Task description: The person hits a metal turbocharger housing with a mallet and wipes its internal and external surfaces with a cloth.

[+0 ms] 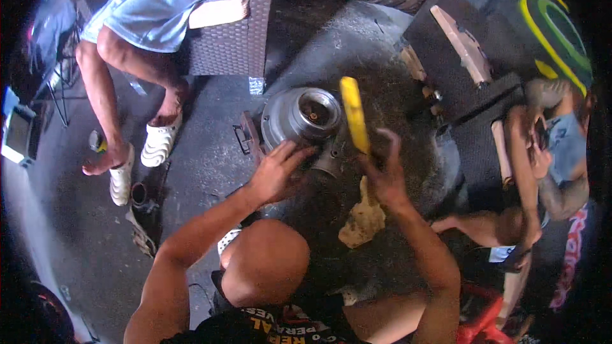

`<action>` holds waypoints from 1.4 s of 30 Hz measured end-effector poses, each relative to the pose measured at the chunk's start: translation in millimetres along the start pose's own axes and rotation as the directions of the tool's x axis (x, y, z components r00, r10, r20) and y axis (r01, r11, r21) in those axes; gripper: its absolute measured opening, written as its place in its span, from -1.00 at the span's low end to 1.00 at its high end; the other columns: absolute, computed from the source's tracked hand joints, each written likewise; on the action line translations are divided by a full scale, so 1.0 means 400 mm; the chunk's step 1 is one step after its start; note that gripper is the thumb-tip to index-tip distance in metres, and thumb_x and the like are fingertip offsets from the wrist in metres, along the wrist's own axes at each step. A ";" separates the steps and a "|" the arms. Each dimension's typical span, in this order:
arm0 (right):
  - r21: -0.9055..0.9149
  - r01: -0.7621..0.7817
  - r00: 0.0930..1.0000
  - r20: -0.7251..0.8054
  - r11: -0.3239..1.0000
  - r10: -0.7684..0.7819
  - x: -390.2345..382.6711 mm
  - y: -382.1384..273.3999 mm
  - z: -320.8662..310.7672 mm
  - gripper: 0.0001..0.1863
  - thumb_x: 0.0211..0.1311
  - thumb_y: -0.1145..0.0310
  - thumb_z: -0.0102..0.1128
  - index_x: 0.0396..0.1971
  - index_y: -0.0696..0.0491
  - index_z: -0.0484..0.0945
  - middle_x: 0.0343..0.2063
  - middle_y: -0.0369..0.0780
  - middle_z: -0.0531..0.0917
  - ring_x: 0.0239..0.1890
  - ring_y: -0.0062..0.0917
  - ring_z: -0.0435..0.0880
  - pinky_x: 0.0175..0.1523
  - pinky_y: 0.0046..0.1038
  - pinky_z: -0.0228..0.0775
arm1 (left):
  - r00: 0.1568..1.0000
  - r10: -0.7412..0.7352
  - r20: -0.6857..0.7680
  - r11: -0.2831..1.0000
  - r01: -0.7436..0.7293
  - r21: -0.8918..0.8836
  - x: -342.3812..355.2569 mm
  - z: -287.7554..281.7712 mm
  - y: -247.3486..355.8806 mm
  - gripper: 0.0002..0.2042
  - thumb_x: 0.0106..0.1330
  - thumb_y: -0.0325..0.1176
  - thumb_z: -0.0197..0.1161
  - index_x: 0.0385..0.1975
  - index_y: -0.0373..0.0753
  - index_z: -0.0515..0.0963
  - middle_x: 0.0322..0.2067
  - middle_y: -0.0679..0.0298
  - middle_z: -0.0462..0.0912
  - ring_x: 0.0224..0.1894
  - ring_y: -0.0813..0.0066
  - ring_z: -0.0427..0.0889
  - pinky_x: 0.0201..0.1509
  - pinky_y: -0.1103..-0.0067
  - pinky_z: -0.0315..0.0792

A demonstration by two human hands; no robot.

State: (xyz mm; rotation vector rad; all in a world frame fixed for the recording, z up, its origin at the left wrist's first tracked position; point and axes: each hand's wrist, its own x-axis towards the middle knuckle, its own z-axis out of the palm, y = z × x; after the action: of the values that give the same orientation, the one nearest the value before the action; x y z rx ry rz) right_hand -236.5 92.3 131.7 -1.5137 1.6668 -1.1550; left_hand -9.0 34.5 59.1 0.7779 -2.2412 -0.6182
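A round silver metal housing (pixel 278 118) stands on the dark floor before me, its raised ring facing up around a brownish centre. My left hand (pixel 278 169) is closed against the near side of this housing, and shadow hides part of its fingers. To the right of the housing, my right hand (pixel 386 178) grips the lower end of a long yellow bar-shaped tool (pixel 354 114). The tool points away from me, and blur obscures its exact kind. Below my right hand, a tan, dirty cloth-like piece (pixel 363 223) lies on the floor.
A person in white clogs (pixel 159 143) sits at the far left on a woven chair (pixel 223 51). Another person (pixel 554 146) sits at the right beside a dark woven chair (pixel 472 44). A dark cup-shaped part (pixel 143 196) lies at left. Something red (pixel 478 315) stands lower right.
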 end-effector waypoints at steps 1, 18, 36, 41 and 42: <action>0.131 -0.031 0.997 0.072 0.991 0.021 0.009 -0.006 0.043 -0.57 0.13 0.51 0.09 0.02 0.05 0.24 -0.08 -0.08 0.44 -0.11 -0.52 0.46 -0.06 -0.41 0.40 | 0.999 0.047 -0.013 0.994 -0.046 0.095 0.018 -0.008 0.034 -0.35 -0.09 -0.36 0.33 0.10 -0.20 0.29 0.02 0.00 0.31 0.05 0.03 0.33 0.05 0.29 0.33; 0.033 0.311 0.916 -0.276 0.950 -0.290 0.080 0.126 0.192 -0.60 0.06 0.28 0.14 -0.08 0.12 0.43 -0.11 0.04 0.49 -0.08 -0.22 0.48 0.04 -0.27 0.28 | 0.827 -0.437 -0.354 0.512 -0.096 -0.854 0.187 -0.184 0.084 -0.71 0.28 -0.12 -0.11 -0.27 -0.26 0.30 -0.51 0.29 0.29 -0.46 0.45 0.32 -0.30 0.54 0.29; -0.185 -0.075 0.945 -0.328 0.980 0.010 0.112 0.178 0.219 -0.21 -0.22 0.37 0.36 0.13 -0.05 0.22 0.07 -0.04 0.28 0.14 -0.11 0.17 0.24 -0.12 -0.01 | 0.956 -0.285 0.069 0.443 0.195 -0.875 0.424 -0.172 -0.084 -0.62 0.28 -0.02 0.02 -0.67 -0.11 0.20 -0.77 0.37 0.14 -0.72 0.51 0.18 -0.65 0.59 0.11; -0.214 -0.097 0.944 -0.328 0.972 0.022 0.112 0.172 0.203 -0.22 -0.24 0.39 0.36 0.12 -0.05 0.24 0.08 -0.05 0.27 0.16 -0.10 0.15 0.24 -0.13 0.02 | 0.926 -0.377 -0.010 0.607 0.239 -0.758 0.441 -0.141 -0.042 -0.67 0.24 -0.02 0.08 -0.59 -0.10 0.26 -0.73 0.40 0.18 -0.70 0.52 0.20 -0.63 0.59 0.15; -0.208 -0.100 0.946 -0.324 0.973 0.028 0.111 0.173 0.207 -0.22 -0.24 0.39 0.36 0.12 -0.05 0.24 0.08 -0.05 0.27 0.16 -0.10 0.15 0.24 -0.13 0.02 | 0.937 -0.349 0.009 0.538 0.208 -0.817 0.444 -0.187 -0.020 -0.68 0.25 -0.05 0.07 -0.58 -0.11 0.26 -0.73 0.40 0.18 -0.71 0.53 0.20 -0.63 0.59 0.16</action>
State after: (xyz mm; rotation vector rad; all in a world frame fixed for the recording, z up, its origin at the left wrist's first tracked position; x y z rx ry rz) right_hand -203.0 30.0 38.8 -1.4467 2.1085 -1.2658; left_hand -57.5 -106.2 181.7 0.6476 -1.4025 -1.5462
